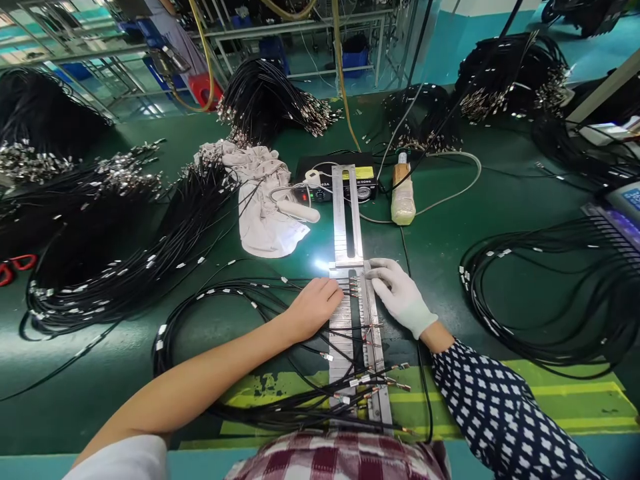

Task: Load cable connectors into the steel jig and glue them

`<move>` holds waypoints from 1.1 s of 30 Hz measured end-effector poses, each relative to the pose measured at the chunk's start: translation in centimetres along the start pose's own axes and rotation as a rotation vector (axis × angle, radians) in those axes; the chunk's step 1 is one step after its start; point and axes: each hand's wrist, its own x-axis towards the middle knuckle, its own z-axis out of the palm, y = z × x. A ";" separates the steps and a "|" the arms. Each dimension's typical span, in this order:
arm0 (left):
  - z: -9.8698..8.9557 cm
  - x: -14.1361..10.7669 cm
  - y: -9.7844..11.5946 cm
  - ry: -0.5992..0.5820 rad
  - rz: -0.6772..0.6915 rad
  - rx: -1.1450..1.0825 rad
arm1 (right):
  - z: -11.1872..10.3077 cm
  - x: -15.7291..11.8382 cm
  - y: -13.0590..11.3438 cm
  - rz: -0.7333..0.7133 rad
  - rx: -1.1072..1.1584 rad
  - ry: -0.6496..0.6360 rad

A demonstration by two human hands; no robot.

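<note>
Near edge of the workbench [440, 240]: black cables [295, 413] cross the metal fixture [340, 311]; a checked garment [330, 460] cuts off its near end. Left hand [315, 307]: fingers curled at the fixture's left side; grip hidden. Gloved right hand [400, 297]: half-curled at the right side; hold cannot be determined. Beyond, the fixture partly obscures a control box [367, 180]. Far edge: a cable bundle [273, 93].

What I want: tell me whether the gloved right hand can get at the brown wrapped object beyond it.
Probably yes. Between the gloved right hand, at the metal fixture, and the brown wrapped object, only green tabletop and a thin black cable show.
</note>
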 end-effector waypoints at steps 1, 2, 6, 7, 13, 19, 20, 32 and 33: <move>0.1 0.1 -0.1 0.000 -0.002 -0.023 | 0.0 0.0 0.0 -0.001 -0.004 -0.001; 0.1 0.1 -0.3 0.003 -0.007 -0.055 | 0.0 0.0 0.1 -0.002 -0.009 -0.003; 0.3 -0.6 -0.9 0.030 -0.048 -0.250 | 0.0 0.0 0.2 -0.009 -0.019 -0.002; 0.3 -0.9 -1.0 0.032 -0.070 -0.292 | 0.0 0.0 0.2 -0.011 -0.020 -0.003; -0.3 -2.7 -0.3 0.003 -0.177 -0.317 | 0.0 0.0 0.1 0.013 -0.024 -0.009; -0.5 -1.0 0.1 -0.116 -0.088 -0.222 | 0.0 0.0 -0.1 0.022 -0.023 -0.001; -0.5 -0.5 0.2 -0.151 -0.065 -0.203 | 0.0 0.0 -0.1 0.015 -0.022 0.002; -1.8 -0.6 0.3 -0.149 -0.238 -0.292 | 0.0 0.0 -0.1 0.000 -0.043 -0.002; -2.3 -1.6 0.1 -0.151 -0.229 -0.336 | 0.0 0.0 -0.1 0.002 -0.043 -0.004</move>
